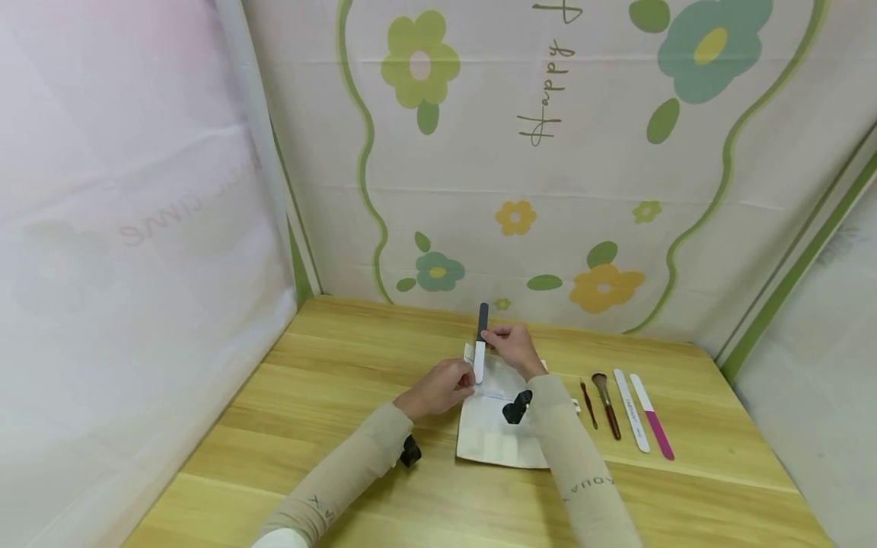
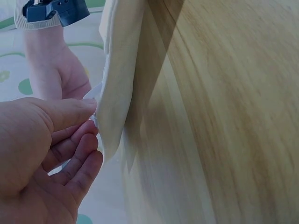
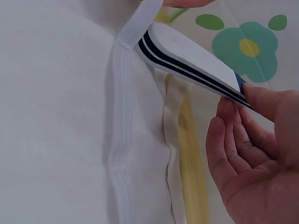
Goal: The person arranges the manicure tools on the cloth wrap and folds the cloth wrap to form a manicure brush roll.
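Note:
My right hand (image 1: 514, 348) pinches a nail file (image 1: 480, 358), dark on one half and white on the other, between thumb and fingers. In the right wrist view the file's rounded white end touches a white elastic strip (image 3: 121, 107), at its lifted upper part. That strip runs across an opened pale fabric roll-up case (image 1: 493, 449) lying on the table. My left hand (image 1: 445, 387) is at the case's left edge; in the left wrist view its thumb and fingers pinch the strip beside the beige cloth edge (image 2: 119, 84). The file is mostly hidden there.
Right of the case lie a thin brush (image 1: 588, 405), a fuller brush (image 1: 607, 407), a white nail file (image 1: 632, 411) and a white-and-pink file (image 1: 652, 417). Behind the wooden table (image 1: 329, 365) hangs a flower-printed curtain (image 1: 466, 175).

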Motion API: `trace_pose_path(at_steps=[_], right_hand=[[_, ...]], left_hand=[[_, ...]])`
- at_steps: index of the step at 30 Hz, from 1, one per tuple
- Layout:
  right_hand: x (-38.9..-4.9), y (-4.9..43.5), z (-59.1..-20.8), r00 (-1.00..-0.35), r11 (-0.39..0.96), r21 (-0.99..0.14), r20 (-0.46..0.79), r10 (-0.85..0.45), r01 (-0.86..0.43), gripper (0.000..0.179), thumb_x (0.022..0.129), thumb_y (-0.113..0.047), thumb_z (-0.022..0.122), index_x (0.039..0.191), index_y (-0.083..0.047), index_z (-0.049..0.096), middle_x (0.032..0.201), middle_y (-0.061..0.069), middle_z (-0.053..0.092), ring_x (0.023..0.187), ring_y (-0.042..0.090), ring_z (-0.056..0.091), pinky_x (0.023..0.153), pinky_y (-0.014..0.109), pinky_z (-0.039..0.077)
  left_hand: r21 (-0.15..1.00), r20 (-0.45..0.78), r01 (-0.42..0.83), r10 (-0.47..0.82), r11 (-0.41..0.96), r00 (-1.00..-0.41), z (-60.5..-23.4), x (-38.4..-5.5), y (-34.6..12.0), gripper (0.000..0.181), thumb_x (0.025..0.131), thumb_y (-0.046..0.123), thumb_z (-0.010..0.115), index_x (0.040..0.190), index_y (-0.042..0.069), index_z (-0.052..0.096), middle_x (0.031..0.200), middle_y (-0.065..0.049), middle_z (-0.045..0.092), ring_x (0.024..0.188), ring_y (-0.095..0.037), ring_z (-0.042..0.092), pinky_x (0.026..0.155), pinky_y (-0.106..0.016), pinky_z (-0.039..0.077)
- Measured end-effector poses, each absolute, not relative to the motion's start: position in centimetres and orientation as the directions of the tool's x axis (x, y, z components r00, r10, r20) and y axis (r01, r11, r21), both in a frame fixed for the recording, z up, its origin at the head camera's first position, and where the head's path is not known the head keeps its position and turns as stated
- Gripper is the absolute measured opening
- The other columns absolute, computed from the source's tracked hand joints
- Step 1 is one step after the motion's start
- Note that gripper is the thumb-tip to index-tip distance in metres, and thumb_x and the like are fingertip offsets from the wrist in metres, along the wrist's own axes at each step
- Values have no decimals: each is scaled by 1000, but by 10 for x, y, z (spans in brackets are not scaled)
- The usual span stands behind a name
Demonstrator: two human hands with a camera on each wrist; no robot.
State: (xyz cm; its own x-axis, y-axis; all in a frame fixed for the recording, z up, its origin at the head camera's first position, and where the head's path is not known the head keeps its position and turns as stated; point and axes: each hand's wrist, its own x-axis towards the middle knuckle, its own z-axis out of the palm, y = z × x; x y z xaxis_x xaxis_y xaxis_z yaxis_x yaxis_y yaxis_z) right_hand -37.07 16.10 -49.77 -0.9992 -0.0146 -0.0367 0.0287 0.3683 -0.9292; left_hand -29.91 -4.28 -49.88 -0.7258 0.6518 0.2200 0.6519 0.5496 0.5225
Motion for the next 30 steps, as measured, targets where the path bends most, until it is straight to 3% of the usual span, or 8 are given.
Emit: trace_pose_path(at_steps=[9, 30], right_hand=[[-362, 160, -504, -996, 378, -925, -62, -63, 34, 26, 101, -22, 71, 112, 0, 78, 110, 17, 77, 95, 27, 74, 84, 34, 62], [-343, 164, -499, -958, 429, -894, -225, -178, 131, 19, 99, -16, 73, 107, 0, 80, 98, 11, 79, 78, 14, 72, 74, 28, 61]], left_hand=[[505, 246, 675, 660, 538, -710, -498, -298, -43, 5, 98, 4, 72, 96, 5, 67, 94, -5, 67, 86, -11, 58, 80, -22, 51], [527, 227, 663, 664, 531, -712, -500, -300, -41, 4, 98, 3, 71, 96, 4, 68, 94, -4, 67, 86, -11, 58, 80, -23, 52]])
